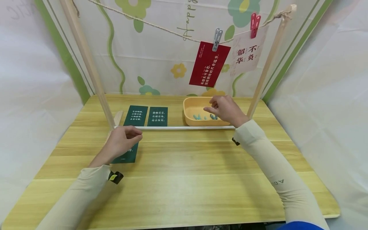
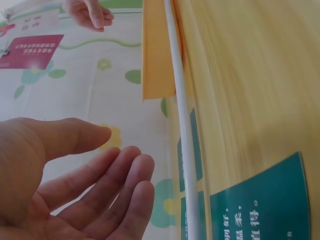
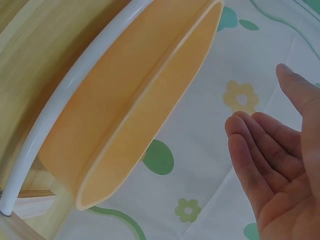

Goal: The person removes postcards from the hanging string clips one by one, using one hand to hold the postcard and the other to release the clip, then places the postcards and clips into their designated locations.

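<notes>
My right hand (image 1: 227, 109) is above the yellow bin (image 1: 188, 111), holding nothing; its fingers are loosely bent, with a gap to the thumb. Small blue-green clothespins (image 1: 197, 117) lie in the bin. My left hand (image 1: 120, 143) hovers at the left over a green card (image 1: 126, 157), partly hiding it; the left wrist view shows nothing between its fingers (image 2: 137, 175) and thumb. Two more green cards (image 1: 135, 115) lie side by side behind the white rod. A grey clothespin (image 1: 217, 40) fastens a red card (image 1: 209, 64) to the twine; a red clothespin (image 1: 254, 25) fastens a pale pink card (image 1: 248, 54).
Two wooden posts (image 1: 90, 64) hold the twine (image 1: 149, 24) across the back. Low between them, a white rod (image 1: 175, 127) runs in front of the bin. A flower-printed cloth (image 1: 161, 48) hangs behind the wooden table (image 1: 184, 191).
</notes>
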`<state>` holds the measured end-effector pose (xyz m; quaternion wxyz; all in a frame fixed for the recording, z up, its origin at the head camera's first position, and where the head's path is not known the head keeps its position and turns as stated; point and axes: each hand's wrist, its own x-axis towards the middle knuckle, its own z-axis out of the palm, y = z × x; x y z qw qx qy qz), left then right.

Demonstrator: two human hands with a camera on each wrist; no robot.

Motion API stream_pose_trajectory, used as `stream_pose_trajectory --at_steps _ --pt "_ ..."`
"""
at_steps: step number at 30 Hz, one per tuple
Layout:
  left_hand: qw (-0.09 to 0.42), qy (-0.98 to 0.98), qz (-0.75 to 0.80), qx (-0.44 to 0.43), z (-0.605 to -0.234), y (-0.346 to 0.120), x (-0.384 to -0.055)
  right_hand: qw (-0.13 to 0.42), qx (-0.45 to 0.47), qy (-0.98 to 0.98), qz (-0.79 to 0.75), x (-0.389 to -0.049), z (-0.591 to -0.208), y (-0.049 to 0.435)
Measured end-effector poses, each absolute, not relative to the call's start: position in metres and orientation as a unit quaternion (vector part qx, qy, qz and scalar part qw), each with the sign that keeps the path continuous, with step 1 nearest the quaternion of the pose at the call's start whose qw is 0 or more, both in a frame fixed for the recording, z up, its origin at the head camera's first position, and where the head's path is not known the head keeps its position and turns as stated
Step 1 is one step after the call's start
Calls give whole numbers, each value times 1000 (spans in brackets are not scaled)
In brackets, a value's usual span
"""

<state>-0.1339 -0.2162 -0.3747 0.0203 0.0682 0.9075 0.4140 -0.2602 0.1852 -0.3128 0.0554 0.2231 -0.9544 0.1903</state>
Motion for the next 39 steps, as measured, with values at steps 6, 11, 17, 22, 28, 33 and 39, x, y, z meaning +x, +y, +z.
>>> stream_pose_trajectory --at_steps 6,11,17,22,28,33,39 --pt "28 905 418 72 -372 -208 -137 62 230 -952 189 -258 -311 187" --pt "25 906 416 77 -372 -202 -142 59 224 -955 185 -255 -308 189" --pt "25 906 416 77 -369 -196 -147 53 219 -956 188 -251 -304 190" --pt "22 901 424 84 -365 -188 -151 66 225 -954 184 -249 -302 191" --pt "14 895 436 87 -362 -179 -157 80 230 -952 187 -246 -298 194" --pt "3 894 438 91 -359 -171 -164 90 232 -949 191 -244 -293 197" --pt "-26 894 435 106 -353 -162 -171 97 236 -947 195 -241 -286 198"
